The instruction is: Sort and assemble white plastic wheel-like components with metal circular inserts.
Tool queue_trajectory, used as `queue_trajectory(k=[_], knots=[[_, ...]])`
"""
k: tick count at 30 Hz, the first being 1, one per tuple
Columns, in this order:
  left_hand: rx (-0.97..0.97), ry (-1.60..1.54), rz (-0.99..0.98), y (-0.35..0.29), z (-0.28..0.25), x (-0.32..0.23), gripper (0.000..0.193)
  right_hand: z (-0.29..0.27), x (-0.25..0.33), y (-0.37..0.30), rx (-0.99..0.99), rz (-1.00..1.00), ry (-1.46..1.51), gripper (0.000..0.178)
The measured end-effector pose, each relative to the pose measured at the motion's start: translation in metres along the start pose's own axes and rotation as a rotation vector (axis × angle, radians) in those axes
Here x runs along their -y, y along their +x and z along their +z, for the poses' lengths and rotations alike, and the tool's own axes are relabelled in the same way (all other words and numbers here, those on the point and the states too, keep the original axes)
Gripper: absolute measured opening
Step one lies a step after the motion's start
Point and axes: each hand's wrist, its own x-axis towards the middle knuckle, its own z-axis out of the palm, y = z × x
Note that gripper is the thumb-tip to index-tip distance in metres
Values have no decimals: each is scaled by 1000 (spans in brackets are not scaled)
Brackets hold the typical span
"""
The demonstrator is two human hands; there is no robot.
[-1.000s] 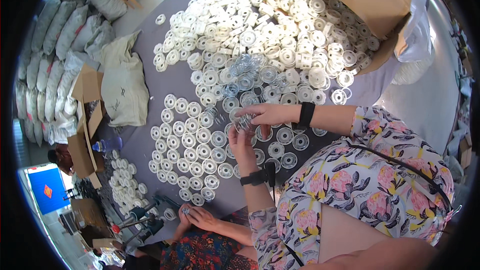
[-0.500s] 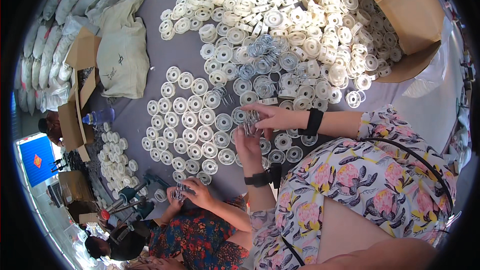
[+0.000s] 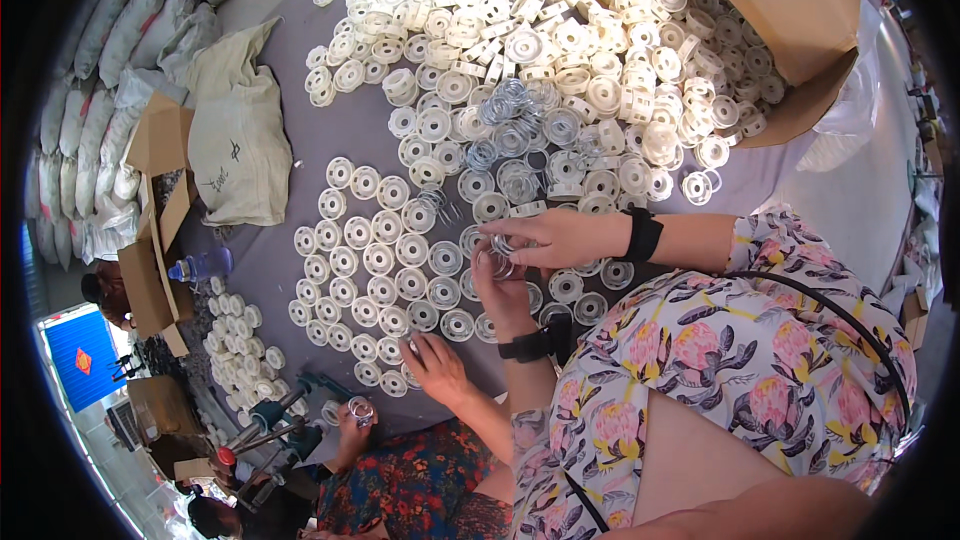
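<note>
Head view shows the person's two hands close together over a grey-covered table (image 3: 340, 130), fingertips nearly meeting. Between them is a shiny metal coil (image 3: 502, 243), just right of the neat rows of white wheels (image 3: 383, 227). The left hand (image 3: 500, 290), on the near side, grasps it with bent fingers; the right hand (image 3: 545, 240), coming in from the right, seems to pinch it from above, though fingers hide much of the coil and its exact shape is hard to make out. Each wrist wears a black band.

Just beyond the hands, a cluster of loose coils (image 3: 508, 105) lies on more wheels, at the near edge of a big heap of white wheels (image 3: 560, 20). A cardboard box (image 3: 790, 10) stands at the far right, tipped toward the heap.

At the near left, a co-worker in dark floral cloth reaches one hand (image 3: 440, 370) to the nearest wheels, while the other hand (image 3: 352, 435) holds a silvery ring-shaped piece (image 3: 360, 408) beside a metal tool with a red knob (image 3: 227, 456). A pale sack (image 3: 238, 140) lies farther left.
</note>
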Motion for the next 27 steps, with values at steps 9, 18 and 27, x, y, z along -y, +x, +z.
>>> queue_trajectory(k=[9,18,27], knots=[[-106,377,135,-21,16,-15,25,14,-27,18,-187,205,483,64],[-412,661,230,-20,-60,-54,27,38,-60,30,-389,502,839,65],[-742,1961,657,22,-109,-100,46,38,-60,35,-264,535,775,72]])
